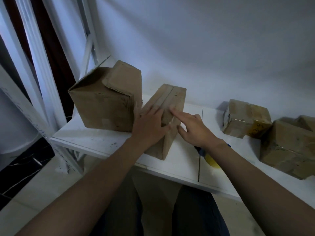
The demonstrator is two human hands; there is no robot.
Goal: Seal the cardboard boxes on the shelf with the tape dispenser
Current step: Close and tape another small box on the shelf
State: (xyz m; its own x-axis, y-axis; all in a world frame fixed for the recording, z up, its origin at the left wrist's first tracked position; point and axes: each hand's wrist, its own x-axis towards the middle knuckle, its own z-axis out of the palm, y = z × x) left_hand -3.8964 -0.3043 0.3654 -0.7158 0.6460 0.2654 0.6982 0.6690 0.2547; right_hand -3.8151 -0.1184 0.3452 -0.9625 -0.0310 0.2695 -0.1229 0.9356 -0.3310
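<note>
1. On my feed the far left shows a white post (42,79) standing upright, with a dark marbled patch of floor (22,160) low beside it.
2. The white shelf (95,142) runs from there to the right edge, in front of a pale wall (204,48).
3. The large box (102,106) stands at the shelf's left end. Its top flaps are folded down only partway and one sticks up at the back. I cannot see what is inside.
4. The left hand (150,126) lies flat on the near part of the middle box's top, its fingers (153,109) straight and released, gripping nothing. Its outer edge is just beside the large box.
5. The middle box (172,99) stands close against the large box's right side, turned at an angle to the shelf's front edge. Its flaps are closed, and a paler strip runs along the centre seam. Its contents are hidden.
6. The right hand (196,128) rests at the same box's near right corner. The index finger is stretched out and touches the top near the seam, the thumb points at the side face, and the other fingers are loosely bent, holding nothing.
7. The tape dispenser (211,160), blue and yellow, lies on the shelf under the right wrist, mostly hidden and untouched.
8. A small box (238,120) sits closed farther right, well apart from the middle box.
9. A bigger closed box (289,150) fills the shelf's right end, just beside the small one.
</note>
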